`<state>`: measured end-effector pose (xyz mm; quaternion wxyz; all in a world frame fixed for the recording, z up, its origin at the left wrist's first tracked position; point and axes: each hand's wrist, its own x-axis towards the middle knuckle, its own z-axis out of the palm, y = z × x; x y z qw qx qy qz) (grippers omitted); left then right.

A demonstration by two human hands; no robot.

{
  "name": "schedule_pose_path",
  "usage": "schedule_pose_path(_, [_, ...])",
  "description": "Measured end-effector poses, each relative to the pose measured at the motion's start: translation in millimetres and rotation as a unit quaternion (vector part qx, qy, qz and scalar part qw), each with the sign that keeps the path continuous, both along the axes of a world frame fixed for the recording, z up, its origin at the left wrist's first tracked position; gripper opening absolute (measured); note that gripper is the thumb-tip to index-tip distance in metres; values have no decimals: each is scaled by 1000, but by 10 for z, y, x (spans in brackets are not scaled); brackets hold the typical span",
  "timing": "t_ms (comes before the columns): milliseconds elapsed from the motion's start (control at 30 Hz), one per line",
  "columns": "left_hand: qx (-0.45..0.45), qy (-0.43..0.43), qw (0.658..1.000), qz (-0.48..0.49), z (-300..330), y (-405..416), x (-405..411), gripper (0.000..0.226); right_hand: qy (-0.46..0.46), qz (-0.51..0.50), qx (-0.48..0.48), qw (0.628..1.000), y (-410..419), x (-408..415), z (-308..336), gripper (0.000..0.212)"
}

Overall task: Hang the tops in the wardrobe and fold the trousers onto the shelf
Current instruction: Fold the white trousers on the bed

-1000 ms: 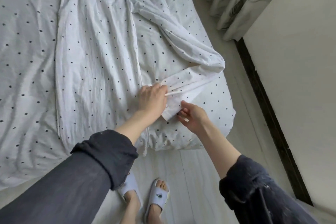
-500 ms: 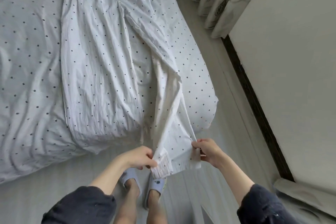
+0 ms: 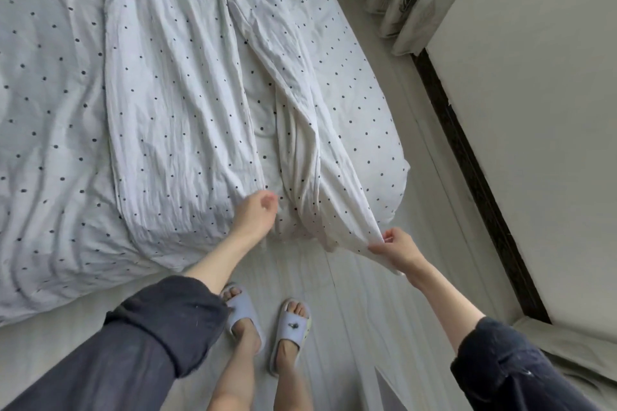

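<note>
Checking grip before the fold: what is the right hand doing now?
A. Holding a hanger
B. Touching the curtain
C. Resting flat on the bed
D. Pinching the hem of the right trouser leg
D: the right hand pinches the hem of the trouser leg, lifting it off the bed edge.

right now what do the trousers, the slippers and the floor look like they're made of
Trousers: thin white woven cloth with dark dots, likely cotton or a blend; matte, finely crinkled, draping limply from the right hand.
Slippers: pale moulded foam or rubber, smooth one-piece straps.
Floor: pale boards, wood or laminate; faint grain and a seam, slight sheen.
</note>
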<state>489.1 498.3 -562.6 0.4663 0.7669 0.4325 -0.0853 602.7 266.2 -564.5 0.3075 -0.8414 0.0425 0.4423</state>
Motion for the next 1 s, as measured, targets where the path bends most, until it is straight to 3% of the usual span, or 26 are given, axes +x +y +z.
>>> schedule_pose_path(33, [22,-24,999,3,18,45,136,24,3,18,-3,1000,46,57,-50,17])
schedule_pose_path(100, [53,-68,996,2,18,116,404,24,3,42,-8,999,171,183,-186,53])
schedule_pose_path(133, [61,-87,994,4,17,136,523,24,-6,45,2,999,253,243,-227,60])
schedule_pose_path(267, [54,-130,990,21,-72,124,969,22,-87,11,88,992,700,483,-322,43])
schedule_pose_path(400, [104,-58,993,11,-167,31,1235,36,-91,-32,149,984,976,657,-328,28])
schedule_pose_path(533, [33,-76,985,149,-132,82,1121,15,-56,-63,214,973,1036,712,-220,26])
schedule_pose_path(667, [-51,-137,944,296,-60,282,554,13,-106,-48,180,977,968,665,-79,26])
schedule_pose_path(767, [26,-152,931,331,3,432,144,11,-190,-74,154,967,805,709,55,34])
schedule_pose_path(867, [68,-139,944,291,-1,451,5,14,-228,-59,126,964,619,719,128,38])
schedule_pose_path(933, [21,-124,949,290,-40,365,-5,23,-193,-37,113,974,505,638,104,35])
schedule_pose_path(1000, [-87,-106,946,293,-95,261,-7,31,-100,-11,97,990,396,556,63,29])
